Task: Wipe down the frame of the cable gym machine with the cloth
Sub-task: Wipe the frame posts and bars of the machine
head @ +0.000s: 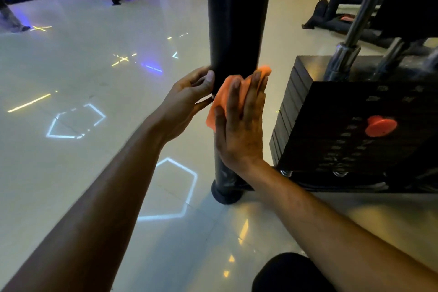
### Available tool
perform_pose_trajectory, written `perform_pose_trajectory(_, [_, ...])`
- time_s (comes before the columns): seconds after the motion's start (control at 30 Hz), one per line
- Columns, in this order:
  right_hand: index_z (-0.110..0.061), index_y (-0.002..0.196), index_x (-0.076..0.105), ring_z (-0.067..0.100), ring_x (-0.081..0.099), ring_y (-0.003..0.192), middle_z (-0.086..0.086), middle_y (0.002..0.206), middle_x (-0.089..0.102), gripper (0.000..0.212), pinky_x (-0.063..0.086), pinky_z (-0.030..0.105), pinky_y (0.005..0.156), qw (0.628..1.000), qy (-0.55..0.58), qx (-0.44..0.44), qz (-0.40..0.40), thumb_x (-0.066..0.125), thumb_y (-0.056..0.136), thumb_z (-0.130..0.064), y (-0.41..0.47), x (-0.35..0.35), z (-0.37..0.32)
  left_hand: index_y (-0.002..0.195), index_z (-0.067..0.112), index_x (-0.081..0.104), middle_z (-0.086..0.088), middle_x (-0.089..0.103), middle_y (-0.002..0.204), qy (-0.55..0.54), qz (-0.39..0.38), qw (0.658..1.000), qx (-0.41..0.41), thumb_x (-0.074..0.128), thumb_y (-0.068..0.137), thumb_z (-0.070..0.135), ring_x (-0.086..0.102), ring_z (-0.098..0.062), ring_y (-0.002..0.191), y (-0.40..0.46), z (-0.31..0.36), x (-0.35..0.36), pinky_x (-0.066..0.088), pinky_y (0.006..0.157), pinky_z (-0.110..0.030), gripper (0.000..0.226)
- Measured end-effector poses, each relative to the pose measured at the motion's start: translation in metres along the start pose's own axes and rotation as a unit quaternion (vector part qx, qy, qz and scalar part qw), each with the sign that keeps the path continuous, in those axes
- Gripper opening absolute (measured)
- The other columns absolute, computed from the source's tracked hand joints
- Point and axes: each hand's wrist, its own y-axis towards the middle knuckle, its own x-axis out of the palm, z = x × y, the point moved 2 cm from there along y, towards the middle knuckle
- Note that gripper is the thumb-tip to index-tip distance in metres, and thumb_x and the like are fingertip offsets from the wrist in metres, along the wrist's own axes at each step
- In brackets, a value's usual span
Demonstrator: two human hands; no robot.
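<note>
Centre frame, right hand (239, 125) flat, fingers straight, pressing the orange cloth (219, 102) on the black upright (239, 19), left hand (189, 99) curled gripping its edge; cloth could slide free.

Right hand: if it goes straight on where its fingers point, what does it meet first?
The right hand points up along the black post, flat on the orange cloth. Its way looks free along the post; depth is unclear.

A black weight stack (350, 125) with an orange selector pin (380, 125) stands right of the fingers; glossy floor (94, 59) reflects lights left.
</note>
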Motion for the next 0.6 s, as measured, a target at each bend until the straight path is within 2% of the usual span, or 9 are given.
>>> perform_pose_trajectory(0.07, [-0.027,0.17,-0.023,0.052,-0.005,0.165,0.028,0.176,-0.008,0.088,0.016,0.066,0.131,1.0,-0.001,-0.008,0.002,0.048,0.117,-0.035,-0.01,0.004,0.005,0.147,0.018,0.06,0.003,0.071,0.139,0.003,-0.002,1.0,0.0,0.052,0.114,0.03,0.064,-0.019,0.136,0.002,0.0,-0.003,0.046,0.121,-0.049,0.036])
perform_pose_trajectory(0.2, [-0.028,0.169,-0.026,0.054,-0.004,0.164,0.018,0.177,-0.027,0.094,0.02,0.07,0.127,0.998,-0.022,-0.002,-0.066,0.052,0.115,-0.034,-0.055,0.015,0.025,0.15,0.018,0.059,0.002,0.07,0.139,-0.004,0.007,1.0,0.004,0.052,0.114,0.031,0.062,-0.019,0.137,0.001,-0.009,0.001,0.047,0.12,-0.045,0.039])
perform_pose_trajectory(0.23, [-0.028,0.169,-0.026,0.054,-0.004,0.164,0.02,0.177,-0.025,0.095,0.018,0.071,0.128,0.997,-0.023,-0.001,-0.071,0.053,0.115,-0.034,-0.059,0.016,0.025,0.151,0.017,0.058,0.0,0.069,0.141,-0.006,0.006,1.0,0.004,0.051,0.114,0.032,0.061,-0.02,0.138,0.0,-0.016,0.003,0.046,0.121,-0.046,0.04])
perform_pose_trajectory(0.33, [-0.026,0.17,-0.023,0.052,-0.006,0.165,0.027,0.176,-0.012,0.093,0.013,0.067,0.131,0.999,-0.016,0.009,-0.041,0.052,0.115,-0.033,-0.039,0.011,0.013,0.154,0.016,0.055,-0.005,0.065,0.148,-0.012,-0.003,1.0,0.001,0.051,0.114,0.033,0.06,-0.02,0.14,-0.004,-0.038,0.005,0.045,0.123,-0.047,0.044])
perform_pose_trajectory(0.43, [-0.02,0.172,-0.012,0.053,-0.005,0.165,0.018,0.176,-0.02,0.085,0.014,0.065,0.133,1.0,-0.008,0.001,0.001,0.051,0.116,-0.033,-0.034,0.016,0.014,0.155,0.017,0.054,-0.005,0.063,0.151,-0.017,-0.01,1.0,-0.011,0.054,0.113,0.031,0.059,-0.021,0.141,-0.006,-0.061,0.002,0.045,0.122,-0.049,0.044])
perform_pose_trajectory(0.47, [-0.02,0.171,-0.014,0.054,-0.004,0.164,0.017,0.175,-0.025,0.086,0.014,0.066,0.132,1.0,-0.016,-0.002,-0.005,0.051,0.116,-0.033,-0.043,0.021,0.019,0.156,0.017,0.054,-0.004,0.064,0.15,-0.015,-0.008,1.0,-0.016,0.054,0.113,0.031,0.06,-0.021,0.141,-0.007,-0.068,0.0,0.047,0.121,-0.048,0.044])
perform_pose_trajectory(0.53, [-0.024,0.168,-0.026,0.055,-0.004,0.164,0.015,0.174,-0.035,0.092,0.017,0.068,0.13,0.998,-0.042,0.001,-0.054,0.049,0.116,-0.036,-0.076,0.033,0.032,0.156,0.017,0.054,0.003,0.069,0.141,-0.012,-0.004,1.0,-0.025,0.055,0.113,0.029,0.063,-0.016,0.136,-0.01,-0.079,-0.001,0.048,0.12,-0.045,0.044])
perform_pose_trajectory(0.6, [-0.025,0.166,-0.032,0.056,-0.003,0.164,0.017,0.173,-0.037,0.095,0.021,0.07,0.127,0.993,-0.053,0.015,-0.104,0.047,0.116,-0.039,-0.108,0.041,0.041,0.155,0.014,0.054,0.009,0.072,0.122,-0.008,-0.002,0.999,-0.032,0.054,0.113,0.028,0.065,-0.009,0.125,-0.011,-0.086,0.001,0.047,0.12,-0.044,0.045])
